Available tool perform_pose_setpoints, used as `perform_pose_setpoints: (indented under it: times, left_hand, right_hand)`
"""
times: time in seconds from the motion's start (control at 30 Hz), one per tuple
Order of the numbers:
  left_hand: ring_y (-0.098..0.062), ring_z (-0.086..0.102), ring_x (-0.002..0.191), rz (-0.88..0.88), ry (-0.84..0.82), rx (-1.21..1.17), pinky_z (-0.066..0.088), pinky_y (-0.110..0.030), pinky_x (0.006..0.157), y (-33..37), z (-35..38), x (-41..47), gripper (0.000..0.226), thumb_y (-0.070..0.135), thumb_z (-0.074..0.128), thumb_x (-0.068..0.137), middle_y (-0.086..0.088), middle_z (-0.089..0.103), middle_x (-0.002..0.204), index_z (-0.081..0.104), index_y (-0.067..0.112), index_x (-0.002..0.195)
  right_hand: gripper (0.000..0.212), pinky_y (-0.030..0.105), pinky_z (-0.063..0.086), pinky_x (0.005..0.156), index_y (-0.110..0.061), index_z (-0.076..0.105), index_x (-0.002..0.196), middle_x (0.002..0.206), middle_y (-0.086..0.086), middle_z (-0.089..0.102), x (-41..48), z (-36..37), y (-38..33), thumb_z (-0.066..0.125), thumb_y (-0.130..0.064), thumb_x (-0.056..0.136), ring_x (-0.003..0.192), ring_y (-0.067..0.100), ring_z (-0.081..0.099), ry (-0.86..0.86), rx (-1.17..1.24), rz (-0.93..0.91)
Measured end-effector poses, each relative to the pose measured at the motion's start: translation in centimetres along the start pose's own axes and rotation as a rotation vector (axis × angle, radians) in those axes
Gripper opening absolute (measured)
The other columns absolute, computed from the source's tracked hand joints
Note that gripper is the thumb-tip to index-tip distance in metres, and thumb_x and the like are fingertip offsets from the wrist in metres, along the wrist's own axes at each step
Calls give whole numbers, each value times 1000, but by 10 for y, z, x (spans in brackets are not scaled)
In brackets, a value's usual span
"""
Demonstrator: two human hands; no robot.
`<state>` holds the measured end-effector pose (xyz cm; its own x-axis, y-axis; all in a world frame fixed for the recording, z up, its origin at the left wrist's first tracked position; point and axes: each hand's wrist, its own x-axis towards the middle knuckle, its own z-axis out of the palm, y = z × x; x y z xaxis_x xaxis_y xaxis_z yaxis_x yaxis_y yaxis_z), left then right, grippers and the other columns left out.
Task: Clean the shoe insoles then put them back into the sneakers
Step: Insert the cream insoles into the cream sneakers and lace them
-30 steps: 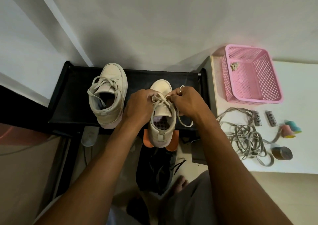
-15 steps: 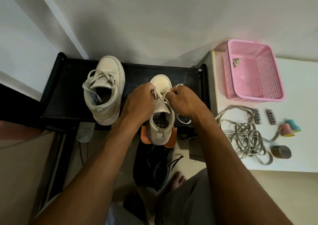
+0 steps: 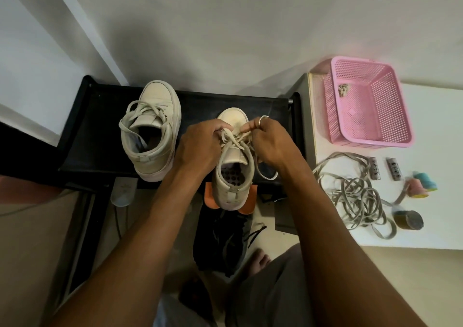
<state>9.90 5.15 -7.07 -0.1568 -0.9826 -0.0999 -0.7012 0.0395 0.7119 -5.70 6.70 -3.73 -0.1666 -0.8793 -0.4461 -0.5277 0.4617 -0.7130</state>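
I am stretching both bare forearms forward, close together, with my left hand (image 3: 198, 146) and my right hand (image 3: 270, 141) curling knuckles-up, their fingertips facing each other and pinching the sneaker laces (image 3: 234, 139).

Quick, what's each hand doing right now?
Left hand: fingers curled, pinching the laces of the nearer sneaker.
Right hand: fingers curled, pinching the same laces.

The forearms (image 3: 140, 226) are bare. A silver ring (image 3: 263, 118) circles a finger of the right hand (image 3: 269, 142), just beyond its grip. The thigh wears grey fabric (image 3: 270, 289).
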Motion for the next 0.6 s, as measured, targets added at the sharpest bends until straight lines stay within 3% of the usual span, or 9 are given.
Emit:
perform_pose_setpoints:
  times: [0.13,0.3,0.43,0.53,0.6]
  left_hand:
    - [-20,66,108,68,-23,63,55,-35,90,-4,3,1,26,17,59,100,-2,71,121,74,26,120]
    - [-22,64,98,84,-30,171,52,-29,80,-4,4,4,20,20,60,100,-7,68,112,76,21,112]
    - [-18,62,95,87,-37,186,52,-30,78,-2,6,4,14,24,60,100,-4,65,111,69,17,109]
    - [-12,57,89,21,-21,176,40,-21,68,-2,9,5,13,21,56,100,-1,65,112,63,17,110]
    - [-12,55,88,-11,-34,173,40,-25,70,-2,10,5,12,20,55,100,0,64,112,62,19,110]
  right_hand:
    - [24,31,59,72,-21,73,105,97,2,73,6,6,6,51,-13,102,81,16,69,-18,-141,-86]
    - [21,35,61,79,-21,73,99,94,1,74,12,8,4,56,-10,100,81,16,70,-16,-201,-103]
    - [15,40,59,86,-17,68,107,101,5,71,18,12,3,59,-9,97,88,21,69,-28,-276,-96]
    - [17,35,57,83,-13,60,117,106,7,68,18,13,5,55,-12,101,90,20,65,-25,-278,-81]
    - [17,31,53,79,-12,58,118,105,7,66,19,12,6,52,-14,102,87,18,63,-40,-261,-66]
